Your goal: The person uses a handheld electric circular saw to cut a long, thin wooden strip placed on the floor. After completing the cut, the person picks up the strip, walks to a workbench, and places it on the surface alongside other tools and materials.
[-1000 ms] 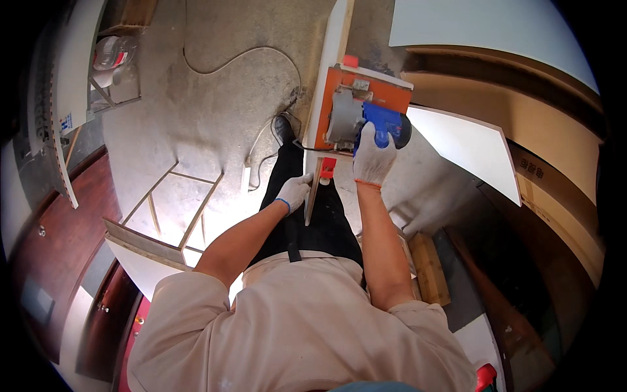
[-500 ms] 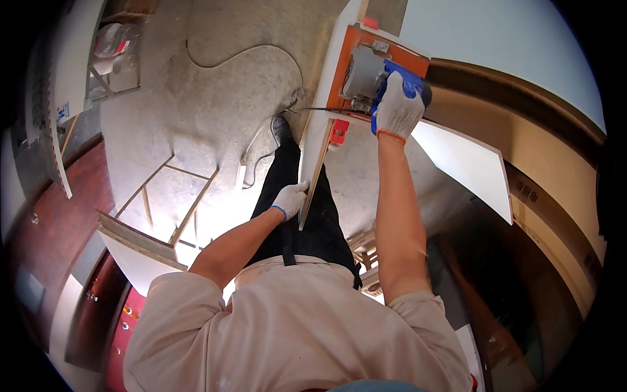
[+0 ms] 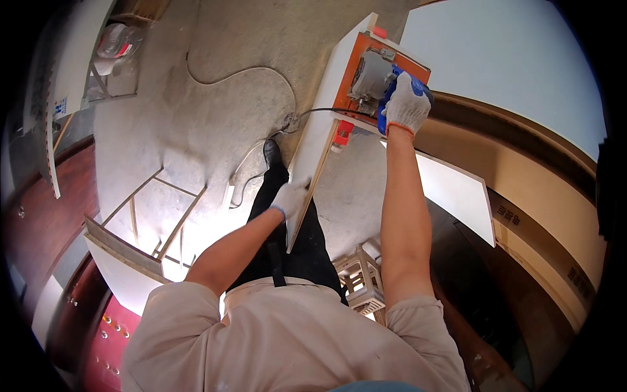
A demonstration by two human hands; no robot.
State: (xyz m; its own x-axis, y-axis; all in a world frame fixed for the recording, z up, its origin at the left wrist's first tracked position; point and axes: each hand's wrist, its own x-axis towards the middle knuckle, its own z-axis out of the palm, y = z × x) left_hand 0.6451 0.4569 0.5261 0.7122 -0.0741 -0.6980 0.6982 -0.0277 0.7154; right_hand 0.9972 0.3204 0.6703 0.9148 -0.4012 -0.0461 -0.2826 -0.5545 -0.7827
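My right hand (image 3: 409, 104), in a white knit glove with an orange cuff, is closed round the blue handle of a grey-bodied circular saw (image 3: 373, 78). Its orange base plate (image 3: 344, 85) lies over the far part of a long white board (image 3: 313, 140), and its blade is hidden. Red pieces (image 3: 342, 132) sit by the board's edge on the near and far sides of the plate. My left hand (image 3: 291, 198), gloved with a blue cuff, grips the board near its close end; its fingertips are slightly blurred.
A black cord (image 3: 304, 116) runs from the saw to the floor. Left stands an upturned wooden frame (image 3: 181, 219). A pale plastic stool (image 3: 361, 281) is by my right leg. Large cardboard packs (image 3: 522, 196) and a white panel (image 3: 457, 189) line the right.
The board's close end has come nearer to me and swung a little left; its far end now shows. The saw appears slightly farther right, still in my right hand. The view has shifted somewhat.
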